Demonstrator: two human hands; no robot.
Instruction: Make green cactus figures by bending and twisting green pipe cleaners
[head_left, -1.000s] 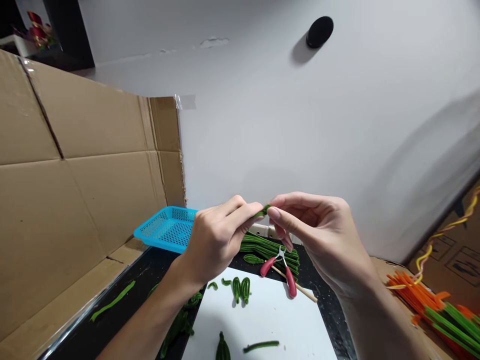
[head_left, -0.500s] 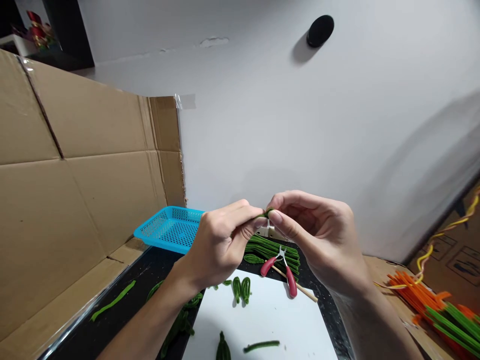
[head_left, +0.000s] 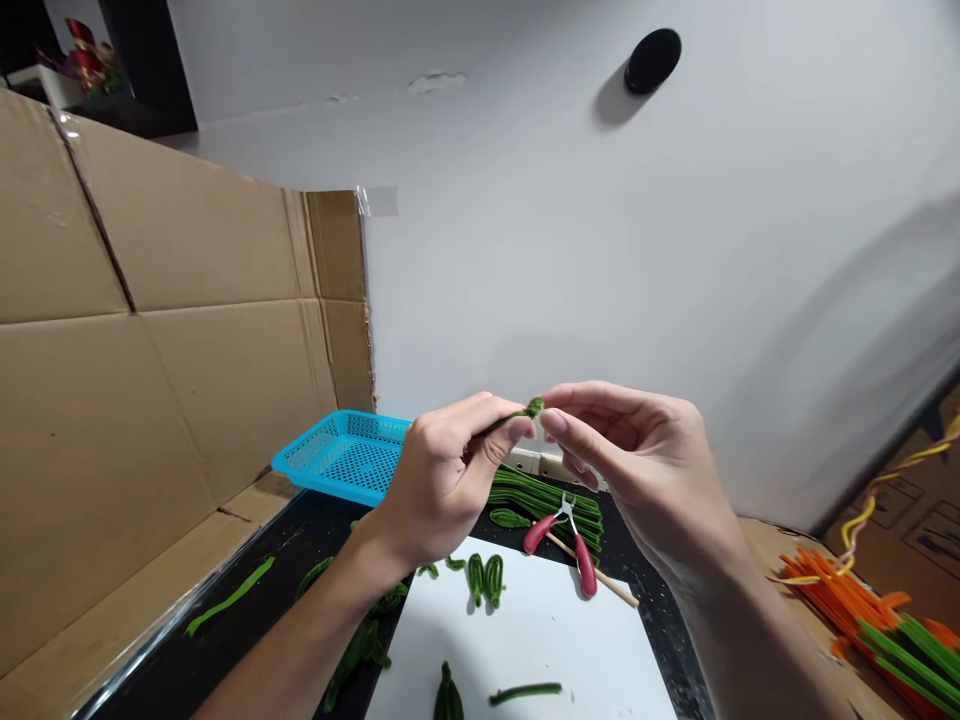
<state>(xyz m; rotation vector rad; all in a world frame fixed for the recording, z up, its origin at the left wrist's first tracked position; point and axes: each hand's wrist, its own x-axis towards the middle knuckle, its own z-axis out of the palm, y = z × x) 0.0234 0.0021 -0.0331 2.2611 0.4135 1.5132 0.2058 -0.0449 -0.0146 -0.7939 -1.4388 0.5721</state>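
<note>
My left hand (head_left: pixel 450 470) pinches a fuzzy green pipe cleaner piece (head_left: pixel 534 407) between thumb and forefinger; its short twisted tip pokes out and most of it is hidden. Just right of that tip, the thumb and forefinger of my right hand (head_left: pixel 637 455) are slightly apart, with nothing visible between them. Below the hands, a white board (head_left: pixel 570 650) bears a pair of looped green pieces (head_left: pixel 484 581), a folded leaf-like green piece (head_left: pixel 448 693) and a short straight green pipe cleaner (head_left: pixel 525 692). Red-handled cutting pliers (head_left: pixel 583 565) rest open at the board's back right.
Behind the pliers lie a bundle of green pipe cleaners (head_left: pixel 544 490) and a wooden stick (head_left: pixel 619 590). A blue perforated basket (head_left: pixel 337 480) stands left, near a cardboard wall (head_left: pixel 210 370). Orange pipe cleaners (head_left: pixel 840 590) and green ones (head_left: pixel 911 650) lie at right.
My right fingertips have come off the green tip and moved slightly right, so the tip now shows. My left hand still pinches the piece. The view has shifted a little.
</note>
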